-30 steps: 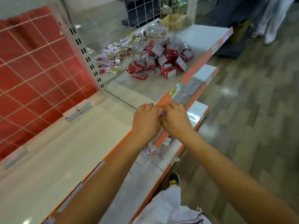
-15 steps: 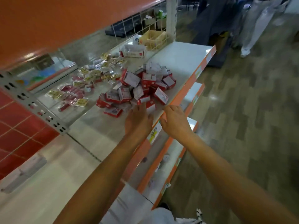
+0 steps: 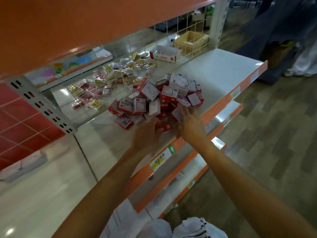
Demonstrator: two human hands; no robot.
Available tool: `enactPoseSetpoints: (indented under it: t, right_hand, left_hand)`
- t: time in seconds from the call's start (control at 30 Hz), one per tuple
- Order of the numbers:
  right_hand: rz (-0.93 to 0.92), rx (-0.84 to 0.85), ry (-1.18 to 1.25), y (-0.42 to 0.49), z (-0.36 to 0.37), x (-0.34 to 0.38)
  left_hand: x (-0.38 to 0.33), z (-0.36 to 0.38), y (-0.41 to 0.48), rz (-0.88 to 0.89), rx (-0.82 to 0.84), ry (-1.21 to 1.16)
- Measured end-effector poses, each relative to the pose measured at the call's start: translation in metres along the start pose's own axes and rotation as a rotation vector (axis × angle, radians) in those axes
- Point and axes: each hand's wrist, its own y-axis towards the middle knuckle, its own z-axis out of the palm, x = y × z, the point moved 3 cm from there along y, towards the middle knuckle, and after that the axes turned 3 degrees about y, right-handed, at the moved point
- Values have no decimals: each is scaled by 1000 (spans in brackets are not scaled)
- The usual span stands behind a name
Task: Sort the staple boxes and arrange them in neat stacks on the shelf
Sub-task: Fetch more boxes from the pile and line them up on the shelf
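A loose pile of red and white staple boxes (image 3: 154, 100) lies on the white shelf (image 3: 217, 69) with an orange front edge. My left hand (image 3: 145, 134) reaches the near edge of the pile with its fingers stretched out flat against the boxes. On the pile's front right side, my right hand (image 3: 192, 124) has its fingers and thumb round one white-faced staple box (image 3: 177, 113). Both forearms come in from the bottom of the view.
Small gold and red packets (image 3: 103, 85) lie scattered behind the pile, with an open red and white carton (image 3: 164, 54) and a cardboard box (image 3: 190, 40) behind a wire grid. An orange shelf (image 3: 68, 23) overhangs above. Lower shelves (image 3: 229, 109) jut out below. A person (image 3: 300, 57) stands far right.
The view has moved right along the shelf and closer to the pile. Both hands went from the shelf's front edge into the boxes, and the right hand took hold of one.
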Motion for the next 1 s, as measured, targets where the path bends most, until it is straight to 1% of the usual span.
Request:
enactPoseSetpoints:
  t: [0.07,0.2,0.23,0.33,0.43,0.5,0.6,0.67,0.77,0.87,1.0]
  right_hand:
    - [-46,-3,17,7,0,-3]
    - [-41,40,34,12,-3,-6]
    - [-32,42,60,13,-5,-6]
    - [-53,6,117,13,-14,-5]
    - [-125,10,285,11,-18,-3]
    - [-155,82,347,10,-16,-2]
    - [-132,181,437,6,-13,1]
    - [-77,246,532,1,-11,5]
    - [-19,395,663,-9,-6,16]
    - [-5,527,706,-20,4,33]
    - [-27,607,717,-31,21,57]
  left_hand:
    - [-1,-1,-4,-47,12,-40]
    - [-11,-4,-11,-168,69,-170]
    - [-14,-3,-13,-172,82,-179]
    - [-18,1,-21,-180,101,-107]
    - [-15,4,-27,-255,51,-107]
    - [-15,3,-32,-298,19,-102]
    - [-9,-3,-44,-388,-38,-95]
    - [-2,-9,-55,-442,-80,-77]
    - [8,-18,-75,-474,-134,-75]
    - [17,-25,-99,-507,-185,-90]
    - [32,-36,-131,-548,-242,-69]
